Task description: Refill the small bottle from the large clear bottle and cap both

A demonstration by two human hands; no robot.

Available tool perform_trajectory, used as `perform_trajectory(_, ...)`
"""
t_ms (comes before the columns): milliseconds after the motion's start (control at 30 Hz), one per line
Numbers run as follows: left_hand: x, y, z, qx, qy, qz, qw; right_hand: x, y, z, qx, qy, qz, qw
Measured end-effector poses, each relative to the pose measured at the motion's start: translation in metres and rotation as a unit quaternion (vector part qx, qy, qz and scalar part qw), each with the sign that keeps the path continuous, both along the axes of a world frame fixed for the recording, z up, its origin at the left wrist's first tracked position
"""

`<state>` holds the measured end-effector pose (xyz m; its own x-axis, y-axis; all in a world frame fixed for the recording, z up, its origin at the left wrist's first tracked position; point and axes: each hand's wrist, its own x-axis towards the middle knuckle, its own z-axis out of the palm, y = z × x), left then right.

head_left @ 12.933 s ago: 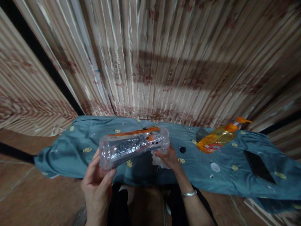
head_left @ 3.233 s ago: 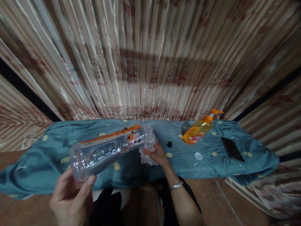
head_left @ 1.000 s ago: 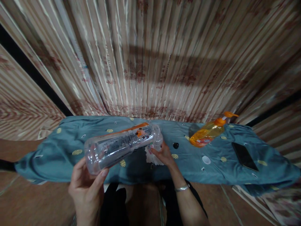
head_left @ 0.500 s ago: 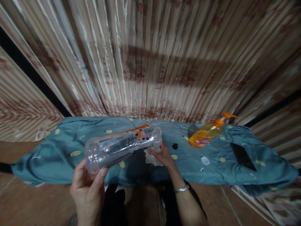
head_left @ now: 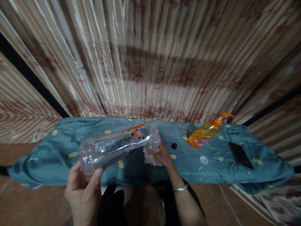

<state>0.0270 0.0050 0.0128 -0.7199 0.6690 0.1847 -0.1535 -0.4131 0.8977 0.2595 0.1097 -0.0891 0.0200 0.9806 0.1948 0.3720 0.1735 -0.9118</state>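
A large clear plastic bottle (head_left: 117, 147) lies tilted in the air above the cloth, its neck end up and to the right. It carries a printed label with an orange picture on it. My left hand (head_left: 86, 185) is closed around the bottle's base, thumb on the near side. At the neck end, my right hand (head_left: 162, 154) is closed on a white tissue (head_left: 150, 158), its fingers against the bottle's shoulder. The fingertips of that hand are partly hidden behind the bottle and tissue.
On the blue-green cloth (head_left: 185, 171) to the right stand or lie an orange pump bottle (head_left: 204, 133), a black cap (head_left: 173, 146), a white round disc (head_left: 204, 160) and a dark phone (head_left: 241, 155). A striped curtain (head_left: 145, 62) hangs behind.
My left hand and the bottle have shifted slightly left, while the whole view has also moved a little. Both hands keep their hold.
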Motion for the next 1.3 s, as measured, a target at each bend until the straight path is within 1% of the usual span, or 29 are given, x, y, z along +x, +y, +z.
perform_trajectory(167,-0.0014,-0.0005,-0.0025,-0.008,0.019,0.002,1.0,-0.0002,0.0,0.0004,0.01,0.003,0.01,1.0)
perform_trajectory(367,-0.0052,-0.0027,-0.0069,0.0,0.036,-0.019,0.999,0.0011,0.0,-0.0006,0.007,-0.004,0.011,1.0)
perform_trajectory(533,-0.0052,-0.0039,-0.0062,-0.002,0.045,-0.032,0.998,0.0011,0.0002,-0.0016,0.006,0.001,0.017,1.0)
perform_trajectory(700,-0.0055,-0.0046,-0.0059,-0.008,0.057,-0.026,0.998,0.0005,0.0006,-0.0003,-0.01,0.003,0.013,1.0)
perform_trajectory(800,-0.0064,-0.0047,-0.0061,-0.014,0.058,-0.023,0.998,0.0,0.0002,0.0016,-0.001,0.0,0.008,1.0)
perform_trajectory(1100,-0.0067,-0.0003,-0.0052,0.004,0.033,-0.029,0.999,0.0034,0.0008,0.0014,-0.006,-0.019,0.018,1.0)
perform_trajectory(1300,-0.0082,-0.0002,-0.0025,0.011,0.061,-0.029,0.998,0.0041,0.0014,0.0019,-0.001,-0.022,0.022,1.0)
